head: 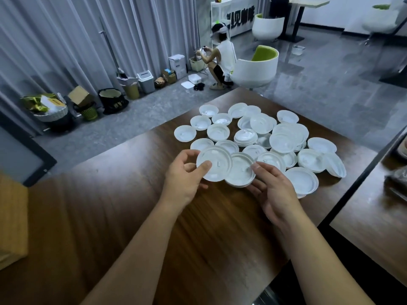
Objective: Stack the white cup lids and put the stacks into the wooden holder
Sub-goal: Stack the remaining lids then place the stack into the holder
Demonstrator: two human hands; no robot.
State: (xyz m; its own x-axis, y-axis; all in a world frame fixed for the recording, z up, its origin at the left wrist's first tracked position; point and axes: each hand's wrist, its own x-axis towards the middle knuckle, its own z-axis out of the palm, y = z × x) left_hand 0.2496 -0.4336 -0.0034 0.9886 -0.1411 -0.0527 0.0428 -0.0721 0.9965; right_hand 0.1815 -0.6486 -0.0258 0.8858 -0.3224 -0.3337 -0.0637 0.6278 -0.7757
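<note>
1. Tan wooden block at the table's 9 o'clock edge: cut off by the frame's left side. Cannot tell whether it is the holder.
2. Left hand: pinches one white lid, thumb on the lid's near face at its 7 o'clock rim, fingers curled behind the lid and mostly hidden by it. The lid is tilted up toward the camera and overlaps the left edge of the next lid.
3. Second lid: lies at 3 o'clock of the first. It seems to top a short stack, but the number beneath is hard to make out.
4. Right hand: fingers loosely curled round the second lid's 4 o'clock rim, thumb tip on top at its 3 o'clock edge; the fingertips under it are hidden.
5. Loose lids: spread over the dark wooden table from 11 to 2 o'clock of the hands, many overlapping; some sit in small piles, counts unclear. Motion blur softens the near table.
6. Second table at 3 o'clock: cut off; the items on it are too blurred to identify.
</note>
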